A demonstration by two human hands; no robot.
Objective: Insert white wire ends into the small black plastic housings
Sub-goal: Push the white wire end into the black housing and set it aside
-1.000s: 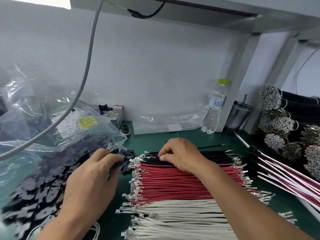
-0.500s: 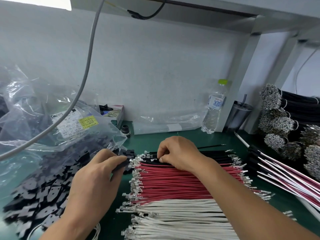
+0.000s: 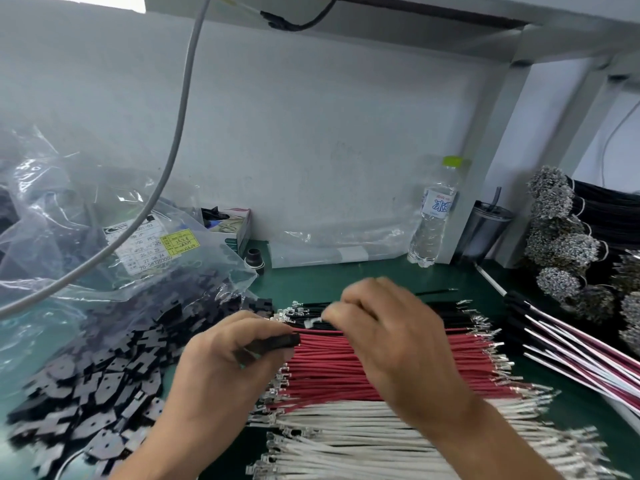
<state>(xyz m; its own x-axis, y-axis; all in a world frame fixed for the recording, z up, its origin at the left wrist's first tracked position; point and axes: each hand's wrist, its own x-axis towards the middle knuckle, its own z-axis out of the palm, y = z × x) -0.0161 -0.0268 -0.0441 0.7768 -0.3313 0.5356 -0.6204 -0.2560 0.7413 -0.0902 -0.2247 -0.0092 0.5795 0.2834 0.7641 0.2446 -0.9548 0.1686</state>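
Observation:
My left hand pinches a small black housing between thumb and fingers, just above the left ends of the red wires. My right hand is blurred with motion. Its fingertips pinch a wire end with a pale metal terminal, a short gap right of the housing. That wire's colour is lost in the blur. The white wires lie in a flat row at the front, below the red ones. Loose black housings are heaped on the left.
Black wires lie behind the red row. A clear plastic bag sits over the housing heap. A grey cable hangs across the left. A water bottle, a dark cup and wire bundles stand at the back right.
My left hand lifted a black housing from the heap and moved right. My right hand rose from the black wires with a wire end, toward the housing.

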